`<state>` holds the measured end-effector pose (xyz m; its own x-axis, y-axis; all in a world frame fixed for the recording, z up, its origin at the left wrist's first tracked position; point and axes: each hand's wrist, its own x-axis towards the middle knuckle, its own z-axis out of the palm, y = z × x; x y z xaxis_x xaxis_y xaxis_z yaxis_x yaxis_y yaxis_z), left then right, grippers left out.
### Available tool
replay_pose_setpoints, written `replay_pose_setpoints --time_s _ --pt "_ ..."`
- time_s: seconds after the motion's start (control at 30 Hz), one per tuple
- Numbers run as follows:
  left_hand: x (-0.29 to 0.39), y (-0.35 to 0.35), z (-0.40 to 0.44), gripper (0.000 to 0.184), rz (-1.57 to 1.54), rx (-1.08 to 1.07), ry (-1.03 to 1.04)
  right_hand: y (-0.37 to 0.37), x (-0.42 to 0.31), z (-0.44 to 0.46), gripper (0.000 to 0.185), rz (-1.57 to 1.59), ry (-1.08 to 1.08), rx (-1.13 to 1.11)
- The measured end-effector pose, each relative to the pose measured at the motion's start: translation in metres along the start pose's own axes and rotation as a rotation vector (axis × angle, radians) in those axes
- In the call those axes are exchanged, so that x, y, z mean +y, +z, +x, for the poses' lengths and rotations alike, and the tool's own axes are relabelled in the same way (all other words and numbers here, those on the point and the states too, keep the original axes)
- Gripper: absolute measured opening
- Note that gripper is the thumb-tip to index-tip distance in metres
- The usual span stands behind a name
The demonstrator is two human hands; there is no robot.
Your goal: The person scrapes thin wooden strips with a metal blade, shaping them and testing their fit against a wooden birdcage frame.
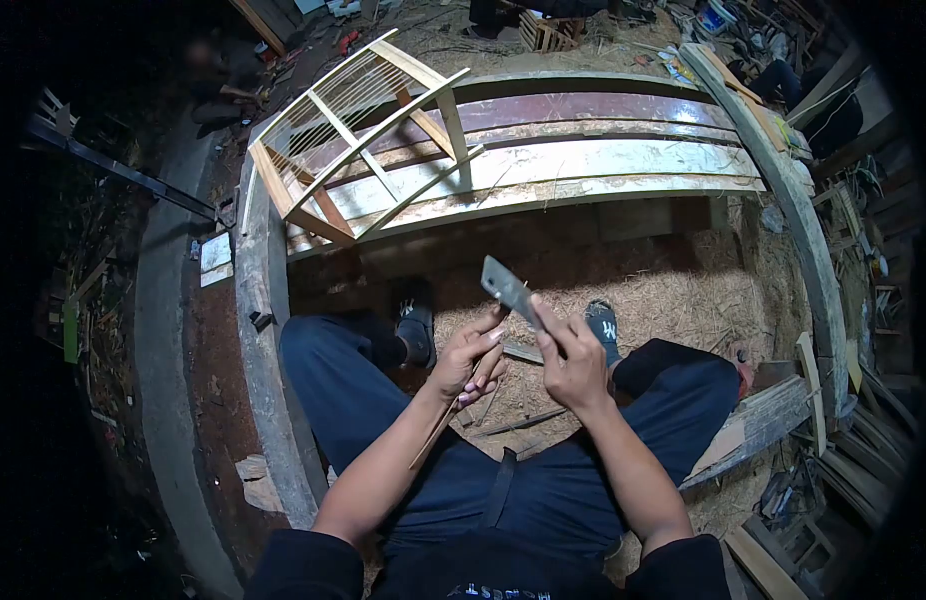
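My left hand (468, 362) is closed around a thin wooden strip (430, 437), whose lower end runs back along my forearm. In my right hand (575, 356) is a flat, broad-bladed knife (509, 284), its blade tilted up to the left with a small hole near the tip. The blade is just above and beside my left fingers; I cannot tell whether it touches the strip. My right fingers hide the knife's handle. Both hands are over my lap, between my knees.
A slatted wooden frame (353, 135) rests on a bench of white boards (603, 168) in front of me. Long beams (268, 350) run along both sides. Straw-like shavings (673, 300) cover the ground. Other people sit nearby, one at the far left (218, 95).
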<state>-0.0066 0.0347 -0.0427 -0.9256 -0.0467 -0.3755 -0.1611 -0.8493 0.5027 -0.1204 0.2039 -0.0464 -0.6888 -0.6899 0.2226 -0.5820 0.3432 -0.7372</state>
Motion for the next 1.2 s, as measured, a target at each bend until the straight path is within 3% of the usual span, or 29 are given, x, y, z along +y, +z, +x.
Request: replay_pose_setpoints --time_s 0.17,0.27,0.37,0.4,0.5,0.57,0.7,0.8,0.83,0.9,1.2 --pt "0.002 0.003 0.0 0.049 -0.081 -0.039 0.001 0.001 -0.011 -0.004 0.047 0.044 -0.028 -0.004" --pt "0.003 0.003 0.0 0.051 -0.07 0.06 -0.053 0.003 -0.008 0.001 0.048 0.054 -0.015 0.044" --pt "0.005 0.003 0.0 0.039 -0.1 -0.049 -0.018 -0.004 -0.011 0.001 0.049 -0.004 -0.052 -0.034" --pt "0.004 -0.001 0.0 0.047 -0.078 0.016 -0.049 -0.003 -0.008 0.002 0.049 0.02 -0.003 0.004" --pt "0.001 -0.002 0.0 0.046 -0.079 -0.022 -0.046 -0.003 -0.004 0.003 0.049 0.001 0.068 0.027" --pt "0.001 0.001 0.0 0.043 -0.061 0.022 -0.046 -0.007 -0.017 -0.003 0.049 -0.008 -0.059 -0.056" --pt "0.0 0.001 -0.001 0.043 -0.055 0.038 -0.049 0.0 0.001 0.005 0.049 0.007 0.067 0.034" --pt "0.002 0.011 -0.002 0.037 -0.077 0.012 -0.019 -0.003 -0.009 -0.003 0.049 -0.001 -0.028 0.012" --pt "0.002 0.008 0.0 0.037 -0.077 0.011 -0.015 -0.002 -0.011 -0.004 0.049 0.005 -0.046 -0.023" --pt "0.0 -0.001 0.001 0.058 0.028 -0.014 -0.054 0.003 0.0 0.0 0.05 0.018 -0.016 0.033" --pt "0.002 -0.001 0.006 0.049 -0.02 -0.008 -0.066 0.003 -0.004 0.0 0.05 0.038 0.016 -0.045"
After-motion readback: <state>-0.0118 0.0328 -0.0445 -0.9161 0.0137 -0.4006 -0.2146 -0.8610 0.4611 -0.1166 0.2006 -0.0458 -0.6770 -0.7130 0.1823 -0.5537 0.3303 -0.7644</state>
